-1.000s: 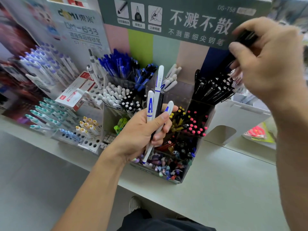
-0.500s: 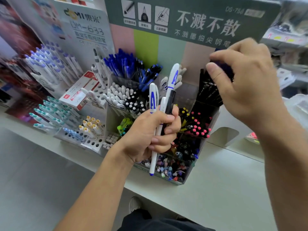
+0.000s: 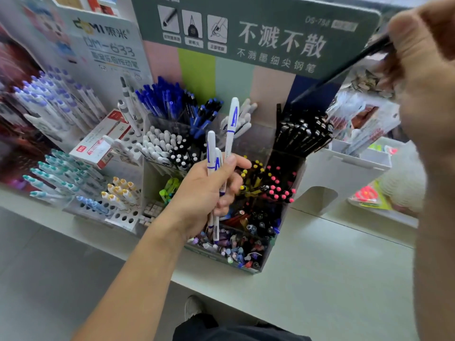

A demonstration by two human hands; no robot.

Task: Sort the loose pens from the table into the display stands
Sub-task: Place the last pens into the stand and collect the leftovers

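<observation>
"DS-758" display stand [image 3: 258, 40], left hand [image 3: 204, 193] gripping pens [image 3: 231, 124]

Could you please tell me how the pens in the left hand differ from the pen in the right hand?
The white pens are white with blue markings; the black pen is dark all over. The left hand grips several white pens in a bunch, while the right hand holds a single black pen. The white pens stand roughly upright; the black pen slants down toward the black pens in the stand. Both are slim and hand-held.
</observation>
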